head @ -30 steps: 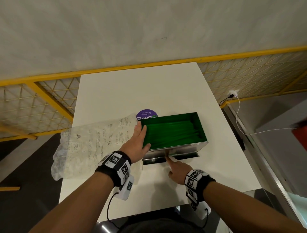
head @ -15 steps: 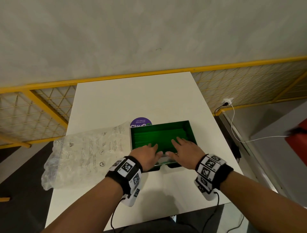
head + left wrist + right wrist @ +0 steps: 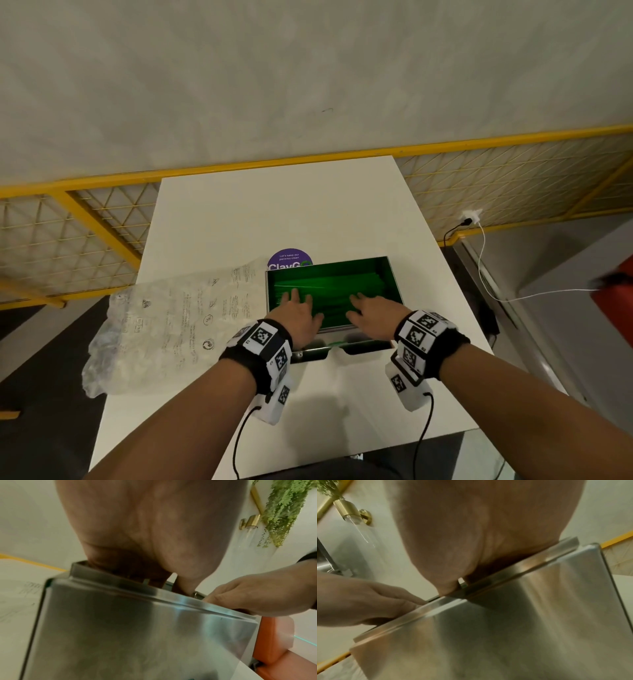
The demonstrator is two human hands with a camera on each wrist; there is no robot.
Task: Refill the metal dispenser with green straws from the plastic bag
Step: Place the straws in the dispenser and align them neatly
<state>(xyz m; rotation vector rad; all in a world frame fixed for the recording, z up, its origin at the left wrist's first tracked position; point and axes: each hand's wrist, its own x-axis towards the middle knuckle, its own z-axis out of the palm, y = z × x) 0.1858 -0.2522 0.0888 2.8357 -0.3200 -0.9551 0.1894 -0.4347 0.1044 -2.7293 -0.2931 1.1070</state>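
Head view, left hand (image 3: 297,313): I see it palm down inside the open metal dispenser (image 3: 394,279), its fingers (image 3: 294,297) spread nearly straight and lying on the green straws (image 3: 337,284); it grips nothing
Head view, right hand (image 3: 375,313): palm down beside the left one, fingers (image 3: 358,299) straight and laid on the straws, holding nothing
Head view, dispenser: it stands on the white table (image 3: 274,212), its open top under both sets of fingers, its near rim under my palms
Head view, straws: they lie lengthwise across the box, beneath and beyond the fingertips
Head view, plastic bag (image 3: 164,322): flat and crumpled on the table, out past the left fingers, its near edge just beside the dispenser's left wall
Head view, purple sticker (image 3: 289,258): on the table beyond the left fingertips, partly hidden by the box's far rim
Left wrist view: my left palm (image 3: 145,527) drops over the steel rim (image 3: 120,582); the fingers reach down inside, hidden by the wall, so I cannot tell their curl here; the right hand (image 3: 260,595) rests on the same rim to the side
Right wrist view: my right palm (image 3: 479,527) sits over the rim (image 3: 513,568), fingers hidden inside; the left hand (image 3: 359,601) shows with its fingertips over the edge; blurred steel front (image 3: 522,628) fills the lower frame
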